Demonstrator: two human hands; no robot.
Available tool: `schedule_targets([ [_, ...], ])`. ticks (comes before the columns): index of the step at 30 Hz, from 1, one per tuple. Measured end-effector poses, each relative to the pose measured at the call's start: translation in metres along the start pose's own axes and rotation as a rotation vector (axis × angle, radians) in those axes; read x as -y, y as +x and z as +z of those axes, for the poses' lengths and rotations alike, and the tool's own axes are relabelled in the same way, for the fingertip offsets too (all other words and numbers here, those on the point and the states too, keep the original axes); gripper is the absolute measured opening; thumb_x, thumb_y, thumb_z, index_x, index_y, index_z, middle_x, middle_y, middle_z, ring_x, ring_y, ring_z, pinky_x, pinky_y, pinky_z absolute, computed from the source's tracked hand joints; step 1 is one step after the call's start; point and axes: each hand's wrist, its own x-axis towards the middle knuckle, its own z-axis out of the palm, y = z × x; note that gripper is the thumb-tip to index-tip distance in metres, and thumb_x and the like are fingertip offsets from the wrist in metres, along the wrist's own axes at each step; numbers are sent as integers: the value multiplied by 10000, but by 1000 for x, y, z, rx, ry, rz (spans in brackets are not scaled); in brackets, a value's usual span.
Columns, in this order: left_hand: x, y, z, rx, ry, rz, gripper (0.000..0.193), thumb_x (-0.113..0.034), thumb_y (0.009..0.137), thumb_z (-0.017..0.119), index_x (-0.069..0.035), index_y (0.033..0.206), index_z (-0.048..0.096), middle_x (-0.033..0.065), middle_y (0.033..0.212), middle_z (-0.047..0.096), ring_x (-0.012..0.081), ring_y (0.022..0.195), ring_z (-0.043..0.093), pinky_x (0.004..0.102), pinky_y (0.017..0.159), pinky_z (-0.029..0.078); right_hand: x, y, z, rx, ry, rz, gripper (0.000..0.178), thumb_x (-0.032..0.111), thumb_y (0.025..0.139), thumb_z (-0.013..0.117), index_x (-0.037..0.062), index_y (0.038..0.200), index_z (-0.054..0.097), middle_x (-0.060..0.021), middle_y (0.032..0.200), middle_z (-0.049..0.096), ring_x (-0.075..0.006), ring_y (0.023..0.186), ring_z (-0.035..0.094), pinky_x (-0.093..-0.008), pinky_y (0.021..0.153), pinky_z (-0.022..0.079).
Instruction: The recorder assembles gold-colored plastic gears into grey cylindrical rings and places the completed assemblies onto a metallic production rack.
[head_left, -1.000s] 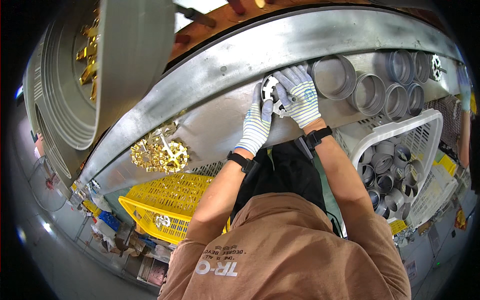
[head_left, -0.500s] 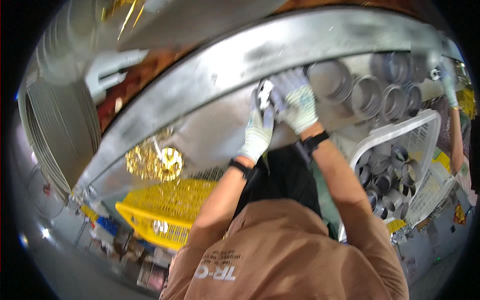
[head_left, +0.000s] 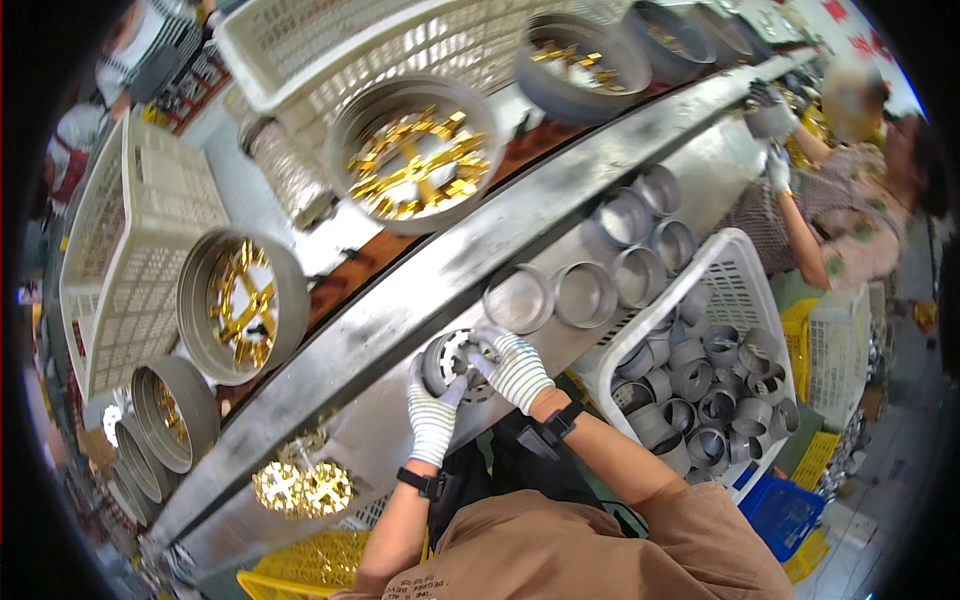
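On the counter (head_left: 368,428), left hand (head_left: 431,415) fingers grip a grey ring (head_left: 434,369), right hand (head_left: 517,370) fingers bent against it, grip unclear.

The left hand (head_left: 434,412) and the right hand (head_left: 516,374) wear fabric gloves (head_left: 432,438), which are white with narrow stripes of bluish grey; the fingers (head_left: 494,342) look plainer grey. Around each wrist there is a black band (head_left: 420,485). The shirt (head_left: 580,545) is brown, its loose sleeves (head_left: 722,528) end near the elbow, and small dark printing (head_left: 428,584) is on it. The trousers (head_left: 468,470) are black.
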Motion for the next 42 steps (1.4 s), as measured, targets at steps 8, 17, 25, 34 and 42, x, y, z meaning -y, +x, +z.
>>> schedule_targets([
  [8,-110,-30,31,288,516,514,899,-321,747,798,-54,1492,373,237,1335,513,384,1230,528,458,1047,444,-43,-60,-48,318,-346,94,316,304,931,603,31,1085,641,-202,910,712,-366,826,696,-466,750,543],
  [17,-55,-14,-7,283,513,577,429,-135,891,647,-72,1310,579,172,1203,607,324,1050,603,399,925,495,-67,-89,-141,-39,935,689,307,364,997,582,71,915,622,-23,633,552,-153,471,509,-317,427,410],
  [25,63,-92,-154,-160,808,66,399,-189,864,671,-101,1251,638,225,1306,587,399,1223,532,469,1079,407,-38,-50,-19,841,-200,465,507,430,964,479,-16,1085,687,-192,843,717,-326,741,702,-438,691,552],
  [34,84,-125,-292,-536,1168,-262,743,-456,774,754,-62,1371,552,242,1409,509,416,1292,474,519,1103,350,58,24,92,677,-498,290,663,559,976,431,-27,1179,664,-322,1116,649,-452,1041,643,-479,950,490],
  [42,140,-64,-276,-347,1266,-160,452,-419,963,474,-156,1292,637,161,1233,664,350,1177,588,557,962,412,77,-69,55,62,-152,-236,209,113,924,596,30,1096,682,-239,1048,691,-413,962,667,-468,870,530],
])
